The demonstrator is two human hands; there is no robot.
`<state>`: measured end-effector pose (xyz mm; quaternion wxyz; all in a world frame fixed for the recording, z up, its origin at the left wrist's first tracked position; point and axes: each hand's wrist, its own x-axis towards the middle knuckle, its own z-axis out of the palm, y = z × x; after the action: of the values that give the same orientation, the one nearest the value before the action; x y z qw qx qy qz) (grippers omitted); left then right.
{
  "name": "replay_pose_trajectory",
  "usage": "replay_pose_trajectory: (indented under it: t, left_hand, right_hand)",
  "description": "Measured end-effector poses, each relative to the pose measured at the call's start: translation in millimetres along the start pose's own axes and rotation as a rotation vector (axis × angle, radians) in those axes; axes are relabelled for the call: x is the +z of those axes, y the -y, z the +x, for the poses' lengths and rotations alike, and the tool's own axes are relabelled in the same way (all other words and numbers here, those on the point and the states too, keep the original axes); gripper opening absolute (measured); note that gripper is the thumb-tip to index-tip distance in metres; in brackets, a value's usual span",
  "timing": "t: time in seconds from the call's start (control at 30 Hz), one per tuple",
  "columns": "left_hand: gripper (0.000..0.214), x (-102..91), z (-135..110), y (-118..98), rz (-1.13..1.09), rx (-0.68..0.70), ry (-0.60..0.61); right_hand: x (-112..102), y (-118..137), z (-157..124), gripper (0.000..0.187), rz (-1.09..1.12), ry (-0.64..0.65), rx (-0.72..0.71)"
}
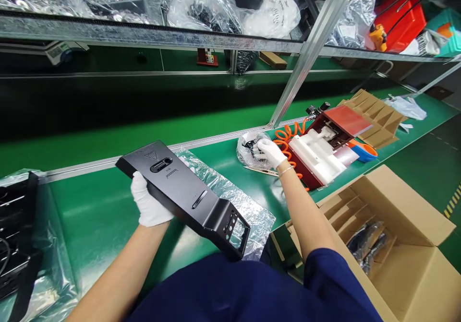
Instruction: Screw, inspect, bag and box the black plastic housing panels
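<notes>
My left hand, in a white glove, is closed around the edge of a long black plastic housing. The housing is tilted over the bench, with a slotted oval recess and a warning triangle at its upper end and a rectangular window at its lower end. My right hand, also gloved, reaches into a clear plastic bag of small black parts. Its fingers are bent together among the parts; what they pinch is hidden. Under the housing lies a clear plastic sheet.
Right of the bag stand a coiled orange hose and a red and white fixture. An open cardboard box with dividers is at the right. Black parts in plastic lie left. A metal shelf runs overhead.
</notes>
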<state>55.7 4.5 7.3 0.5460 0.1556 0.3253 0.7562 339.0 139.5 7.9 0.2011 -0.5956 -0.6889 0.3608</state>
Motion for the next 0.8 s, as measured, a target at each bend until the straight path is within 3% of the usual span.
replay_pose_trajectory:
  t: [0.13,0.23,0.33,0.43,0.53,0.73,0.8]
  left_hand:
    - [0.079,4.4,-2.4,6.9,-0.052,-0.072,0.057]
    - [0.077,10.7,-3.7,16.2,-0.099,-0.197,0.166]
    - [0.069,16.7,-3.9,26.3,-0.135,-0.271,0.236]
    - [0.058,18.9,-4.5,34.2,-0.181,-0.265,0.27]
    - [0.049,16.0,-4.7,38.5,-0.224,-0.26,0.248]
    - [0.051,9.9,-3.4,40.9,-0.222,-0.221,0.252]
    - [0.051,9.8,-3.9,42.1,-0.23,-0.214,0.259]
  right_hand:
    - [1.4,19.4,-30.1,0.036,0.346,0.039,-0.079]
    - [8.0,53.1,-50.0,0.041,0.589,0.218,-0.157]
    - [21.8,93.8,-58.4,0.036,0.718,0.393,-0.146]
    - [40.5,124.3,-54.2,0.018,0.65,0.37,-0.143]
    - [54.7,136.3,-44.6,0.008,0.541,0.328,-0.237]
    - [59.2,142.8,-42.1,0.006,0.41,0.345,-0.273]
    - [57.4,147.7,-45.6,0.013,0.33,0.306,-0.27]
